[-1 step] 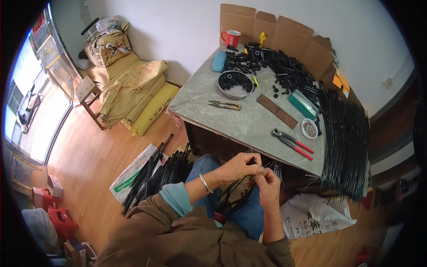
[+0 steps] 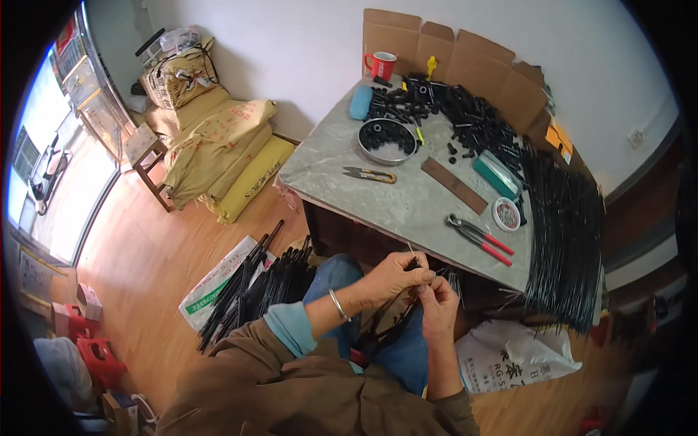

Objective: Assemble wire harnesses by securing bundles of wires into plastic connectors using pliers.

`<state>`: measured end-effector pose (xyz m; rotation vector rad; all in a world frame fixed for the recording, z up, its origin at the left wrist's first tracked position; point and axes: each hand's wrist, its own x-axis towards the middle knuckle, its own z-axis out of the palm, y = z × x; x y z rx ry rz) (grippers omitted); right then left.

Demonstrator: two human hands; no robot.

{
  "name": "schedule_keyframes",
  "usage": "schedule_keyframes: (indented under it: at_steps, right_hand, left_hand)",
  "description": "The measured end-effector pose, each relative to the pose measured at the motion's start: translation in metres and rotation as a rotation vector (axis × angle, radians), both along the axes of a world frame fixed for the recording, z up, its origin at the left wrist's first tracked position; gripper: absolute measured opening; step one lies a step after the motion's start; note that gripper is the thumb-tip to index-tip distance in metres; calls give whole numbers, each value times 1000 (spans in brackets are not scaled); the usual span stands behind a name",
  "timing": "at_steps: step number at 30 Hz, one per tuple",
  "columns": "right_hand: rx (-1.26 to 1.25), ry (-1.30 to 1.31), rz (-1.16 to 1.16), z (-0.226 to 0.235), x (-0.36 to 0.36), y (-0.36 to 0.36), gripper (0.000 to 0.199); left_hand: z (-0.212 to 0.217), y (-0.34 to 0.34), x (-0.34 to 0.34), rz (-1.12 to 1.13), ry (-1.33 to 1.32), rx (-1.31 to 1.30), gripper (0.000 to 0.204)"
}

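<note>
My left hand [image 2: 396, 279], with a silvery bangle on its wrist, is closed on a thin black rod [image 2: 414, 263]. A fine pale wire tip sticks up above its fingers. Right beside it, my right hand [image 2: 440, 305] is closed in a pinch, its fingertips meeting the left ones. Whatever lies in that pinch is hidden. Both hands are over my lap, just off the table's near edge. More dark rods [image 2: 389, 320] lie across my legs below them.
On the grey table [image 2: 327, 167] are thread snips [image 2: 369, 174], red-handled pincers [image 2: 480, 240], a metal bowl [image 2: 387, 158], a brown strip [image 2: 454, 186], black parts [image 2: 472, 116] and long black rods [image 2: 563, 240]. Bundled rods [image 2: 254, 291] lie on the floor at left, a white sack [image 2: 516, 356] at right.
The whole view has shifted very slightly. Both hands keep their hold and their place together.
</note>
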<state>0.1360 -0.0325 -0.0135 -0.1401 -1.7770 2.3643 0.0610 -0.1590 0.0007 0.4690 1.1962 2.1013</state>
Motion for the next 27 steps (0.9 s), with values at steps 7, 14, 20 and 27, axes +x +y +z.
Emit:
schedule_keyframes:
  at_steps: [7,14,20,27]
  right_hand:
    - [233,-20,-73,-1,-16,-14,13]
    - [30,-97,23,2,-28,1,9]
    - [19,-99,117,-2,-42,8,10]
    - [-76,-104,196,2,-43,13,11]
  left_hand:
    - [-3,19,11,484,-14,9,17]
    - [11,4,-36,302,287,-291,17]
    - [11,2,-232,732,993,-723,20]
    - [-10,10,-280,566,1103,-1049,15]
